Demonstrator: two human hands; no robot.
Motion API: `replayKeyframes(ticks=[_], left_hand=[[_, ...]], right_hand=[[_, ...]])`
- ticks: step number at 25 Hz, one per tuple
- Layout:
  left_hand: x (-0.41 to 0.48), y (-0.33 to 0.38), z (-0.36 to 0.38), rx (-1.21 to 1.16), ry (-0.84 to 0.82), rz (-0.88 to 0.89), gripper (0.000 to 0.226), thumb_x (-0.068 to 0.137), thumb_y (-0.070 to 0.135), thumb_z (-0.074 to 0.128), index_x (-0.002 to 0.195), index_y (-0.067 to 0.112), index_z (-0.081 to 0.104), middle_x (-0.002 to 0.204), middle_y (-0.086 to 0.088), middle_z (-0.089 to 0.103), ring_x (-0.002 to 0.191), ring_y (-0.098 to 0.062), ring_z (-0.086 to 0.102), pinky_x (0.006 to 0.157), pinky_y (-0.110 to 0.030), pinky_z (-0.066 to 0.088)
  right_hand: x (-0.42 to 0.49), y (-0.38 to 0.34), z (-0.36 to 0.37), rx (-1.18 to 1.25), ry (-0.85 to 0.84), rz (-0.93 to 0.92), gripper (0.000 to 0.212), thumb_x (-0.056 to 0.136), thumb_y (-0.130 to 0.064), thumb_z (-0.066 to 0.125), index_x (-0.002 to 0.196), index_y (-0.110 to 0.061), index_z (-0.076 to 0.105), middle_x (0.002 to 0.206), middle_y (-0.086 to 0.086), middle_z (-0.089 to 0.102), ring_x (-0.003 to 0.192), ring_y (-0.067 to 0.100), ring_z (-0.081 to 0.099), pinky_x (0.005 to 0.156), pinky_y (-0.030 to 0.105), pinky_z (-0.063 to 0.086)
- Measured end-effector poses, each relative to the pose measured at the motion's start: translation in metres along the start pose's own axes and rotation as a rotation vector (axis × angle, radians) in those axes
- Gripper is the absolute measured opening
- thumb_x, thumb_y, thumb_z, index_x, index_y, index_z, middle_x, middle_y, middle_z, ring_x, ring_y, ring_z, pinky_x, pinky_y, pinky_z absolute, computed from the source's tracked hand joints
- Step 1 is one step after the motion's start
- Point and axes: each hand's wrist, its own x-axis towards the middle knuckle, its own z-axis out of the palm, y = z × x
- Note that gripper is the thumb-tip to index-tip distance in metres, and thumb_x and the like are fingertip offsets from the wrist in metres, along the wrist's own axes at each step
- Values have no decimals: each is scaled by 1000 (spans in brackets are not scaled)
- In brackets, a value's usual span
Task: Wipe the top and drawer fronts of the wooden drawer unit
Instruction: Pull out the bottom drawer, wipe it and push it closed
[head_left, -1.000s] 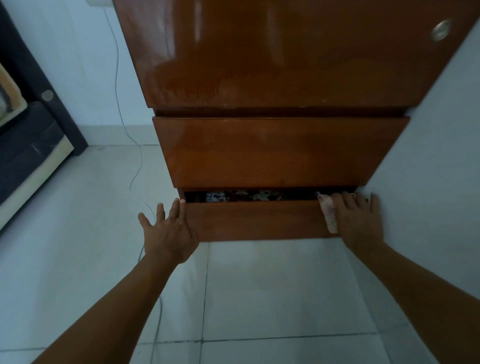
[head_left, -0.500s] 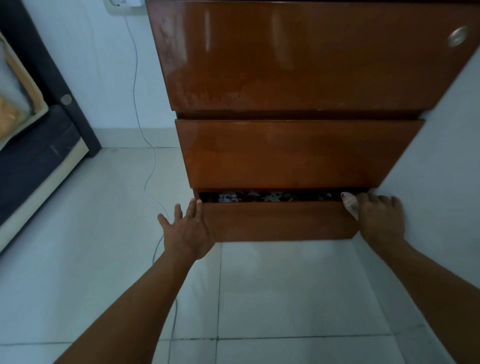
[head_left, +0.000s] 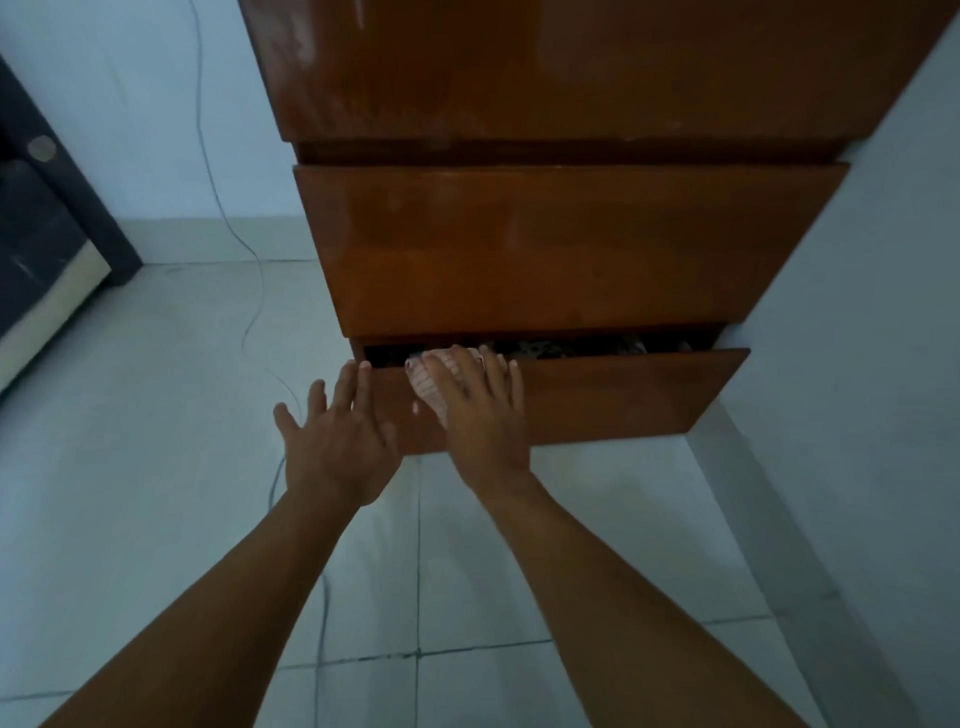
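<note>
The glossy wooden drawer unit (head_left: 571, 249) fills the upper middle of the head view. Its bottom drawer (head_left: 623, 395) is pulled out a little, and patterned fabric shows in the gap. My right hand (head_left: 478, 410) presses a pale striped cloth (head_left: 428, 387) flat against the left part of that drawer's front. My left hand (head_left: 337, 441) rests with spread fingers at the drawer's left corner and holds nothing.
A thin cable (head_left: 249, 291) hangs down the wall and trails over the white tiled floor (head_left: 156, 467) left of the unit. A dark bed frame (head_left: 47, 234) stands at the far left. A pale wall (head_left: 857, 364) adjoins the unit's right side.
My right hand has slid the cloth from the right end of the bottom drawer front to its left part. My left hand stays at the left corner.
</note>
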Motion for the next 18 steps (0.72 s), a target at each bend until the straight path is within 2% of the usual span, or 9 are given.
replayKeyframes(ticks=[2, 4, 7, 10, 14, 18], left_hand=[[-1, 0, 8, -12, 52, -3, 73, 100, 51, 24, 163, 20, 5, 171, -2, 9, 154, -34, 19, 117, -67, 16], [-2, -1, 12, -22, 83, -5, 77, 95, 52, 20, 163, 19, 9, 170, -3, 14, 151, -36, 25, 115, -67, 19], [-4, 0, 14, -9, 100, 0, 82, 89, 53, 20, 162, 17, 13, 169, -5, 20, 146, -39, 32, 112, -68, 23], [-4, 3, 15, -25, 90, -21, 83, 88, 54, 21, 162, 16, 14, 168, -7, 22, 144, -41, 34, 110, -68, 27], [-4, 7, 15, -34, 87, -38, 84, 88, 55, 19, 162, 16, 12, 169, -7, 20, 145, -41, 32, 110, -67, 27], [-5, 4, 20, -44, 109, -33, 83, 90, 56, 20, 163, 18, 9, 170, -5, 16, 147, -39, 30, 111, -67, 27]], right_hand=[[-8, 16, -1, -94, -18, -17, 55, 99, -50, 52, 150, -30, 49, 153, 3, 51, 143, 33, 44, 120, 62, 22], [-10, 49, -8, -135, 14, 29, 59, 98, -59, 48, 149, -29, 51, 149, 4, 54, 140, 33, 47, 121, 64, 20], [-16, 125, -27, -213, 60, 150, 48, 102, -49, 47, 142, -24, 57, 141, 10, 60, 133, 36, 53, 120, 63, 24], [-23, 188, -47, -278, 29, 190, 45, 104, -42, 44, 139, -18, 58, 140, 13, 60, 132, 38, 52, 119, 62, 25], [-31, 244, -60, -307, 27, 270, 38, 104, -28, 52, 139, -15, 57, 142, 14, 58, 131, 40, 51, 113, 58, 34], [-31, 267, -63, -220, 79, 330, 41, 100, -17, 44, 136, -6, 59, 137, 25, 60, 127, 49, 51, 109, 58, 40]])
